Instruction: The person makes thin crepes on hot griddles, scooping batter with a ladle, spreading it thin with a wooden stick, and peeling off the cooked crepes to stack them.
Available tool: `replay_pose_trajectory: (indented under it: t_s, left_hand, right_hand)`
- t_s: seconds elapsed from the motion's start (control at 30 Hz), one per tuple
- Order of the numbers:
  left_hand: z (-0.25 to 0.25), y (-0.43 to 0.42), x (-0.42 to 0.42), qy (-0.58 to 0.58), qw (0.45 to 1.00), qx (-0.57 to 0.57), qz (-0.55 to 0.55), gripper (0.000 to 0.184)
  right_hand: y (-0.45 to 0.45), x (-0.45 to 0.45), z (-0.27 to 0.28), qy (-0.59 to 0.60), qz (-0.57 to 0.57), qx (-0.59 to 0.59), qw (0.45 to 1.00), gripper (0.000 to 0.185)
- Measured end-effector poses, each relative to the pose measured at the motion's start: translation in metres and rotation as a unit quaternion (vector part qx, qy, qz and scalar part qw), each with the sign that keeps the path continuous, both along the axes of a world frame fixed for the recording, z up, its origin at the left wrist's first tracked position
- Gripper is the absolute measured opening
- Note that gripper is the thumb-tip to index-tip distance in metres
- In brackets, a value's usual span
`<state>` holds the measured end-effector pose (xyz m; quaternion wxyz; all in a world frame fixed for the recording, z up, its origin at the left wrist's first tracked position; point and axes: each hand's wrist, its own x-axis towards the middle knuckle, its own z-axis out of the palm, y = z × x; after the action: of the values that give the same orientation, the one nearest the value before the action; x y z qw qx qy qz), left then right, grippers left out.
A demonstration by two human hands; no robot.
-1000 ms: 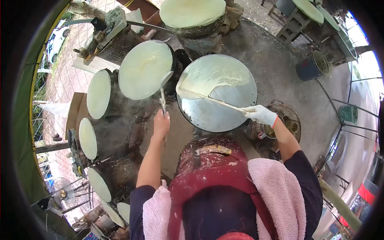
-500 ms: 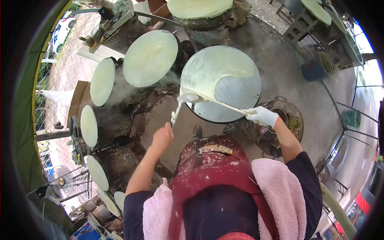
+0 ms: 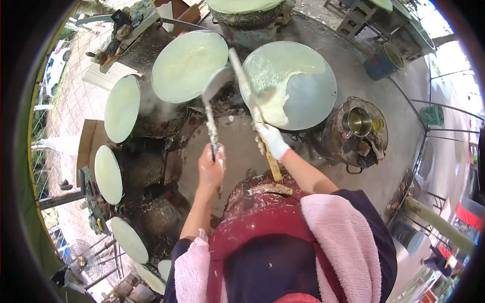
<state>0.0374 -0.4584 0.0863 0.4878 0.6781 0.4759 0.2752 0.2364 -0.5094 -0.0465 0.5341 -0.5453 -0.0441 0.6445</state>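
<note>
My bare left hand [image 3: 211,164] is closed around the handle of a ladle [image 3: 211,113], whose bowl is raised between two round griddles. My gloved right hand [image 3: 273,141] grips a long wooden paddle [image 3: 239,70] that points away from me, with its lower end near my apron. The paddle lies over the left edge of the large griddle [image 3: 313,103]. Pale batter [image 3: 275,96] covers the left and far part of that griddle, while its right and near part shows bare grey metal. A batter-covered griddle [image 3: 189,65] stands to the left.
More round griddles with pale sheets [image 3: 123,108] curve down my left side. On a drum at the right stand a metal pot [image 3: 358,122] and a jar of yellow liquid [image 3: 378,123]. A dark bucket [image 3: 384,61] is farther right; a fan [image 3: 81,260] is at lower left.
The paddle has swung from lying across the griddle to pointing forward, and my right hand has moved left and nearer. Batter has spread to the near left edge. The ladle has risen away from the paddle.
</note>
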Motion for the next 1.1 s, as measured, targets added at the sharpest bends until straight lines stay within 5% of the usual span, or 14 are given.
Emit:
replay_pose_trajectory:
  t_s: [0.1, 0.2, 0.4, 0.47, 0.5, 0.53, 0.73, 0.83, 0.87, 0.93, 0.97, 1.1]
  left_hand:
    - [0.007, 0.007, -0.046, -0.080, 0.972, -0.217, 0.049, 0.007]
    - [-0.004, -0.003, -0.089, -0.066, 0.968, -0.233, 0.062, 0.007]
    - [-0.013, -0.037, -0.128, -0.044, 0.960, -0.245, 0.131, 0.008]
    - [-0.012, -0.045, -0.125, -0.044, 0.955, -0.249, 0.154, 0.008]
    - [-0.014, -0.049, -0.122, -0.051, 0.956, -0.243, 0.158, 0.008]
    - [-0.014, -0.052, -0.116, -0.048, 0.957, -0.232, 0.167, 0.010]
    - [-0.009, -0.078, -0.063, -0.049, 0.958, -0.212, 0.189, 0.015]
    - [-0.003, -0.094, -0.034, -0.041, 0.959, -0.207, 0.191, 0.016]
    - [0.001, -0.101, -0.023, -0.040, 0.959, -0.203, 0.192, 0.016]
    - [0.005, -0.110, -0.006, -0.034, 0.959, -0.199, 0.199, 0.015]
    - [0.005, -0.116, -0.001, -0.028, 0.958, -0.199, 0.205, 0.013]
    - [0.009, -0.134, 0.017, 0.008, 0.957, -0.183, 0.223, 0.016]
  right_hand:
    - [0.004, -0.029, -0.060, -0.268, -0.035, -0.128, 0.954, 0.037]
    - [-0.039, -0.010, -0.077, -0.394, -0.062, -0.208, 0.893, 0.037]
    - [-0.067, 0.008, 0.002, -0.145, -0.228, -0.141, 0.952, 0.025]
    - [-0.065, -0.008, 0.024, -0.260, -0.043, -0.167, 0.950, 0.027]
    - [-0.079, -0.004, -0.049, -0.500, 0.077, -0.111, 0.856, 0.033]
    - [-0.081, -0.001, -0.026, -0.531, 0.139, -0.183, 0.816, 0.038]
    - [-0.119, 0.108, -0.021, -0.573, 0.008, -0.205, 0.793, 0.042]
    - [-0.118, 0.121, 0.024, -0.254, -0.023, -0.181, 0.950, 0.040]
    - [-0.121, 0.116, 0.041, -0.255, 0.044, -0.182, 0.949, 0.040]
    - [-0.157, 0.115, -0.018, -0.562, 0.218, -0.069, 0.795, 0.038]
    - [-0.163, 0.122, -0.004, -0.557, 0.267, -0.130, 0.775, 0.036]
    - [-0.166, 0.195, -0.007, -0.606, 0.172, -0.174, 0.757, 0.035]
